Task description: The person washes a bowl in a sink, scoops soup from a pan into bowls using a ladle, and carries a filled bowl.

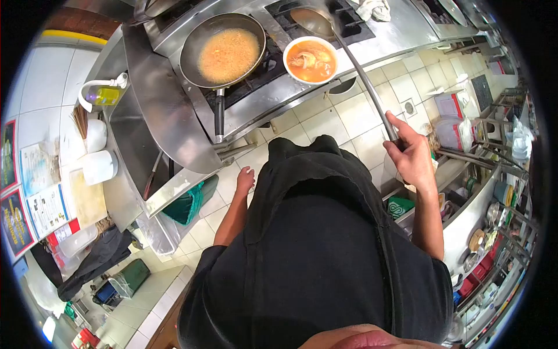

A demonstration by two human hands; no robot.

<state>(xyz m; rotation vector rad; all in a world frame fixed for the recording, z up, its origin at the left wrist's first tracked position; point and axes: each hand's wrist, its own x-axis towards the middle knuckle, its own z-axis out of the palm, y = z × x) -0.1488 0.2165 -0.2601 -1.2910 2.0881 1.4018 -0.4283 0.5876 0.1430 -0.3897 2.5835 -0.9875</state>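
My right hand [411,152] is closed around the end of a long metal handle. That handle belongs to a ladle [363,74], whose wide bowl rests over the far right burner with some orange liquid in it. A white bowl [330,71] of orange soup with what look like shrimp stands at the stove's front edge, left of the handle. To its left, a black frying pan [192,58] holds a bubbling orange-brown liquid, its handle pointing at me. My left hand [246,179] hangs low by my side, holding nothing, fingers loosely apart.
A steel divider [165,104] separates the stove from a sink [136,131] on the left. A white cloth [374,10] lies at the stove's back right. A bin with a green liner [187,203] stands below left. Shelves with containers [459,224] line the right.
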